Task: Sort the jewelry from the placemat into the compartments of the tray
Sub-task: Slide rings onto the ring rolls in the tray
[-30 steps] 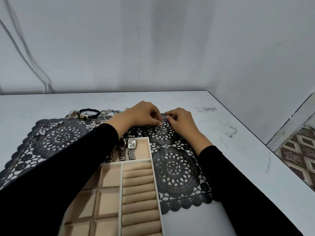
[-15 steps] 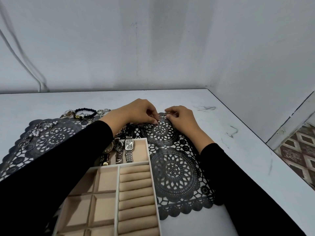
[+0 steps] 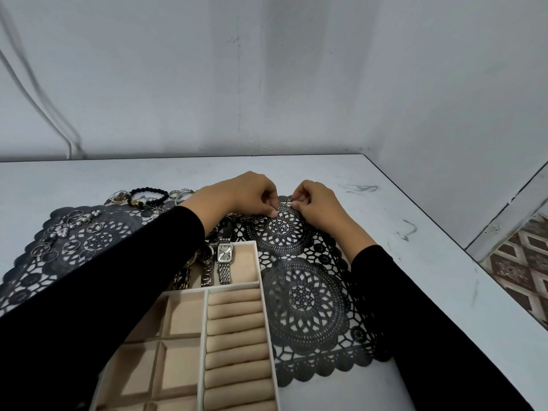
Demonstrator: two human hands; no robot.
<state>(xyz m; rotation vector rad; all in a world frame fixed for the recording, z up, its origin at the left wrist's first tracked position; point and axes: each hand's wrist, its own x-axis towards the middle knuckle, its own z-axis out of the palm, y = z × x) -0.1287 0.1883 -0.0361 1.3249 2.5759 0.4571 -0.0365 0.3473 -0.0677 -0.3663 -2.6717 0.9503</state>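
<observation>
**A:** While the tray [image 3: 204,336] sits close in front, both hands work just past its far end: left hand [image 3: 240,192] and right hand [image 3: 314,203], fingertip to fingertip over the placemat [image 3: 305,298].

**B:** And there's the prize between them, a small ring [image 3: 283,207]. The left hand's thumb and forefinger are curled in and pinch one side, and the right hand's curled fingers nip the other. Whether it's touching the lace or lifted off it, I can't tell.

**A:** Now the tray itself. It lies on the placemat, with black lace spreading out to its right and running off to its left under the left sleeve [image 3: 118,277].

**B:** In the tray's far compartment, a silver watch [image 3: 224,261] with a rectangular face lies lengthways. A darker watch [image 3: 207,262] is just beside it on the left, and more metal strap shows there, partly hidden by that sleeve.

**A:** Nearer in, padded rolls [image 3: 237,336] run down the tray's right side, with square compartments [image 3: 181,317] on its left side.

**B:** Well off to the tray's far left, loose rings [image 3: 68,232] are scattered across the lace. Beyond them, a black bead bracelet [image 3: 148,192] lies in a tangle of other pieces at the placemat's far edge, on the tabletop [image 3: 400,221].
</observation>
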